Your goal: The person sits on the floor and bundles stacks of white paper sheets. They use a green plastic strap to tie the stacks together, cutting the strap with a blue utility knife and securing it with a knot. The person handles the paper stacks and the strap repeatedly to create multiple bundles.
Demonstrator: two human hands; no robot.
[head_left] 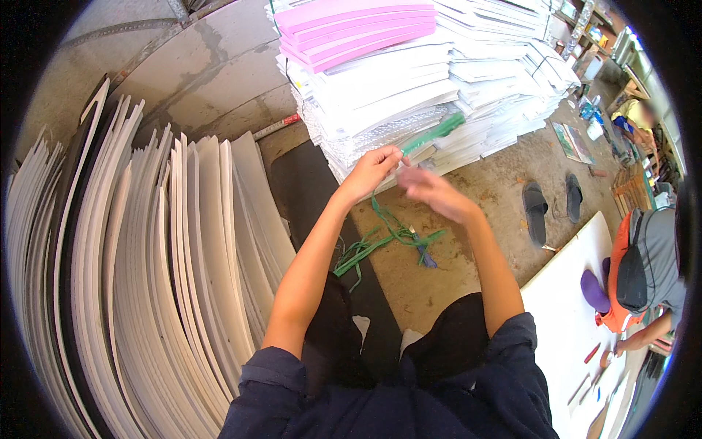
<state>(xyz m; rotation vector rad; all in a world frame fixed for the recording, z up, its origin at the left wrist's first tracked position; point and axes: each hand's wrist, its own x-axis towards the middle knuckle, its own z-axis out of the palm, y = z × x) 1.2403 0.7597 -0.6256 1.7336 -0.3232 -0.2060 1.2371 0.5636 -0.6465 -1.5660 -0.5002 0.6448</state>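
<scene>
My left hand (374, 173) is pinched closed on a green plastic strip (437, 134), which sticks out past the fingers toward the stack of white sheets (387, 99). Close beside it, my right hand (431, 192) is smeared by motion, so its fingers cannot be read. Below both hands, a loose tangle of green strips (360, 252) lies over the floor and the edge of a black mat (307, 186). Something small and dark blue (427, 256) sits among the strips.
Many upright pale boards (183, 241) crowd my left. Pink sheets (358, 29) top the white stack ahead. To the right are black slippers (535, 212) and a large white board (567, 314) with tools. A person in grey (658, 249) bends there; another person (638, 117) is farther back.
</scene>
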